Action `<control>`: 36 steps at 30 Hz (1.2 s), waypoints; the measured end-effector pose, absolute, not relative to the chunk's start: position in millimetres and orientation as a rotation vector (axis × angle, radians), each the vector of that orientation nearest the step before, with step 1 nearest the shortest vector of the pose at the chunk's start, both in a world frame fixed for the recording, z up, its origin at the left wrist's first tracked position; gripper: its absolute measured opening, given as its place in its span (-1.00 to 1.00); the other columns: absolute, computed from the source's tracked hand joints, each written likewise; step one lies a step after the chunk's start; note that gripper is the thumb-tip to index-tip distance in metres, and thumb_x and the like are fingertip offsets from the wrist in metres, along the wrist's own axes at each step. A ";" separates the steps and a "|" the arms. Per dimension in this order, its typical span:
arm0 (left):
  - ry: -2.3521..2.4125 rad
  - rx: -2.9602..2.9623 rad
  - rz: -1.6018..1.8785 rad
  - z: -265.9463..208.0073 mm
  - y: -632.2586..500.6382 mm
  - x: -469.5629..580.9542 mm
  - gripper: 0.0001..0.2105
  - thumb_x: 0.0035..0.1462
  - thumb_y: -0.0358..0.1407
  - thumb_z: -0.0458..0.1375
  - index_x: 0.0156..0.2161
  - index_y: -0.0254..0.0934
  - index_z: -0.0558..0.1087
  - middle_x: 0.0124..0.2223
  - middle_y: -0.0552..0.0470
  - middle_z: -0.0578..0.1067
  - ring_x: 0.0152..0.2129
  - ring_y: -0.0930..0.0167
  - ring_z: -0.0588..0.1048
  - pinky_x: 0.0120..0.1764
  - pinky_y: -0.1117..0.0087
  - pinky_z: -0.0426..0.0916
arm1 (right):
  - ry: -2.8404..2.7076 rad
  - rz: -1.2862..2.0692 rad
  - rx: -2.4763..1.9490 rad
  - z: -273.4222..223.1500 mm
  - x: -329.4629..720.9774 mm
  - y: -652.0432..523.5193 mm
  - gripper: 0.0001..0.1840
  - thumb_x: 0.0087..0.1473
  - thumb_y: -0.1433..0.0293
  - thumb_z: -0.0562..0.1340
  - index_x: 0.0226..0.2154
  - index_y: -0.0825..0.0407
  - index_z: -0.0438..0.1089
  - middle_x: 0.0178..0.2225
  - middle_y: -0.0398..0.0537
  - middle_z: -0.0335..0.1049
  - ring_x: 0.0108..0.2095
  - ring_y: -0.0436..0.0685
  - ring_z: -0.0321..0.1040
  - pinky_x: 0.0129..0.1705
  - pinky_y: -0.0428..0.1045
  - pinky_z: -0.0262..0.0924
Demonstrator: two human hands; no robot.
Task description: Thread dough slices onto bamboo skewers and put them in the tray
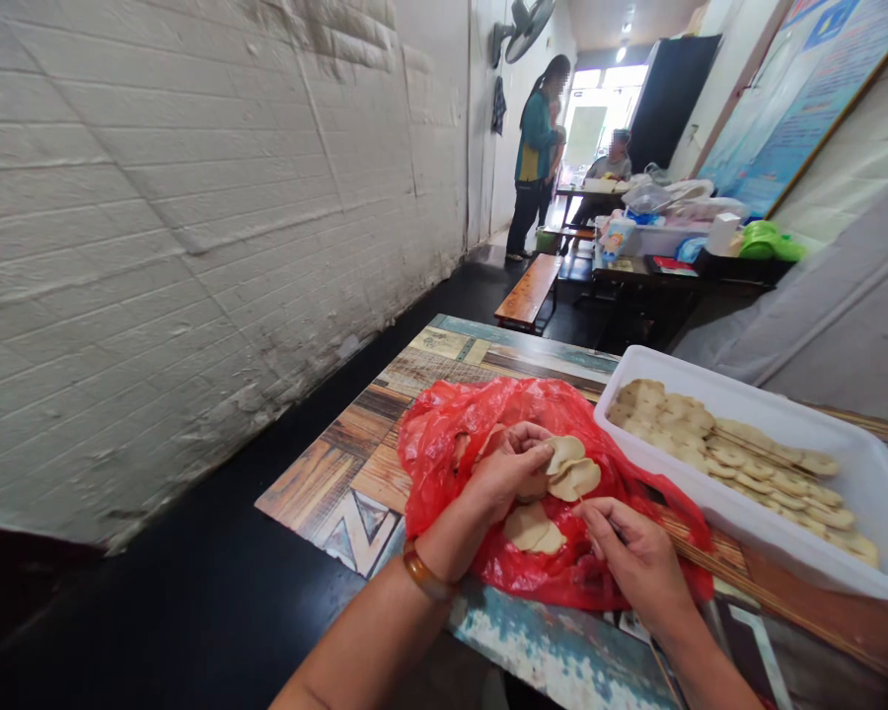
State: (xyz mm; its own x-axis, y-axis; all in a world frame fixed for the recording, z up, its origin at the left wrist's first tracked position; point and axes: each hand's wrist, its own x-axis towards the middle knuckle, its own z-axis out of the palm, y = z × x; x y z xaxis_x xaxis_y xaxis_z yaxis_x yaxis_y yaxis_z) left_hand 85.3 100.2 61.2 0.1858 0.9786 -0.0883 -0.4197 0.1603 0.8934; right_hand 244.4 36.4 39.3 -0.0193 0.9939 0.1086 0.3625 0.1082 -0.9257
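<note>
My left hand (514, 459), with a brown bangle on the wrist, pinches a few thin, round, pale-beige slices (575, 478) over an open red plastic bag (444, 424). My right hand (629, 547) is closed on a thin wooden skewer (664, 666), whose tip end is close to the lower edge of the held slices. Whether the tip has entered them I cannot tell. More loose slices (534, 531) lie on the red plastic below the left hand. To the right, a white plastic tub (884, 483) holds rows of similar slices (777, 478), some threaded on skewers.
Several bare skewers (759, 587) lie on the patterned wooden table (385, 414), beside the tub. Beyond are a wooden bench (531, 289) and another table with bags and green items (770, 242). People (534, 148) are in the background. A white wall (192, 217) runs along the left.
</note>
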 end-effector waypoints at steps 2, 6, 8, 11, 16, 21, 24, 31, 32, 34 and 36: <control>0.821 0.851 1.182 60.5 100.3 84.9 -0.76 -0.18 -0.28 0.31 -0.38 -0.34 0.41 -0.49 0.11 0.39 -0.57 0.56 0.29 -0.48 0.53 0.15 | -1.545 0.970 -1.385 40.8 245.6 37.1 -0.62 0.07 0.07 0.12 -0.52 0.00 0.38 -0.71 -0.26 0.14 -0.66 -0.02 0.15 -0.58 -0.13 0.10; 0.792 0.833 1.173 56.3 100.1 83.8 -0.74 -0.17 -0.28 0.31 -0.34 -0.33 0.42 -0.41 0.08 0.41 -0.50 0.52 0.34 -0.42 0.50 0.20 | -1.557 1.022 -1.390 42.0 246.6 38.2 -0.61 0.06 0.05 0.12 -0.50 0.01 0.38 -0.70 -0.25 0.16 -0.65 -0.01 0.17 -0.58 -0.12 0.11; 0.775 0.850 1.199 55.0 99.9 83.3 -0.77 -0.15 -0.28 0.30 -0.35 -0.33 0.42 -0.39 0.06 0.41 -0.48 0.50 0.35 -0.38 0.47 0.23 | -1.557 1.005 -1.386 41.5 246.6 38.4 -0.60 0.06 0.05 0.12 -0.48 0.02 0.40 -0.70 -0.25 0.16 -0.65 0.00 0.16 -0.57 -0.12 0.11; 0.774 0.874 1.240 55.3 99.5 83.2 -0.81 -0.11 -0.29 0.28 -0.36 -0.33 0.43 -0.38 0.04 0.41 -0.45 0.49 0.37 -0.34 0.45 0.25 | -1.567 0.994 -1.370 40.2 246.8 38.5 -0.61 0.06 0.06 0.13 -0.46 0.02 0.42 -0.70 -0.24 0.17 -0.65 0.00 0.16 -0.57 -0.12 0.12; 0.785 0.854 1.240 55.8 100.0 83.5 -0.82 -0.13 -0.31 0.29 -0.38 -0.34 0.44 -0.40 0.04 0.41 -0.50 0.51 0.35 -0.38 0.45 0.24 | -1.568 0.985 -1.372 38.3 247.6 39.5 -0.63 0.06 0.08 0.14 -0.42 0.02 0.45 -0.70 -0.24 0.17 -0.66 0.00 0.17 -0.58 -0.12 0.12; 0.813 0.830 1.243 56.0 101.4 83.3 -0.78 -0.18 -0.29 0.32 -0.39 -0.33 0.44 -0.41 0.05 0.42 -0.50 0.51 0.36 -0.38 0.46 0.23 | -1.598 0.961 -1.379 36.0 248.8 39.8 -0.62 0.09 0.08 0.12 -0.39 0.02 0.46 -0.69 -0.23 0.19 -0.65 0.00 0.18 -0.58 -0.11 0.12; 0.800 0.841 1.264 57.1 101.0 83.6 -0.78 -0.18 -0.29 0.32 -0.40 -0.33 0.44 -0.42 0.05 0.42 -0.49 0.51 0.36 -0.37 0.47 0.24 | -1.608 0.952 -1.378 34.1 249.1 38.6 -0.63 0.11 0.11 0.11 -0.31 0.02 0.47 -0.68 -0.23 0.20 -0.64 0.00 0.19 -0.57 -0.11 0.14; 0.824 0.852 1.270 54.0 99.0 84.0 -0.81 -0.12 -0.29 0.28 -0.36 -0.32 0.42 -0.40 0.05 0.42 -0.50 0.51 0.36 -0.39 0.47 0.22 | -1.551 0.933 -1.379 31.7 247.7 36.4 -0.61 0.09 0.14 0.15 -0.19 0.05 0.50 -0.65 -0.18 0.31 -0.63 0.02 0.26 -0.54 -0.10 0.25; 0.817 0.846 1.276 53.7 99.1 84.0 -0.80 -0.13 -0.29 0.29 -0.37 -0.32 0.42 -0.40 0.06 0.42 -0.49 0.51 0.36 -0.39 0.47 0.23 | -1.547 0.933 -1.378 31.4 247.6 36.5 -0.60 0.09 0.14 0.15 -0.19 0.04 0.51 -0.65 -0.16 0.33 -0.63 0.02 0.27 -0.55 -0.09 0.26; 0.805 0.826 1.289 53.9 99.4 84.1 -0.79 -0.15 -0.28 0.30 -0.37 -0.32 0.42 -0.41 0.07 0.41 -0.49 0.51 0.36 -0.38 0.48 0.23 | -1.541 0.936 -1.380 30.6 247.6 36.7 -0.60 0.08 0.14 0.15 -0.18 0.04 0.51 -0.62 -0.14 0.38 -0.63 0.03 0.29 -0.55 -0.09 0.27; 0.795 0.811 1.300 54.8 99.8 84.3 -0.78 -0.16 -0.29 0.31 -0.38 -0.32 0.42 -0.41 0.07 0.41 -0.49 0.51 0.36 -0.37 0.48 0.23 | -1.538 0.935 -1.379 29.6 247.7 37.0 -0.59 0.08 0.14 0.15 -0.16 0.04 0.51 -0.59 -0.13 0.41 -0.62 0.03 0.31 -0.55 -0.09 0.28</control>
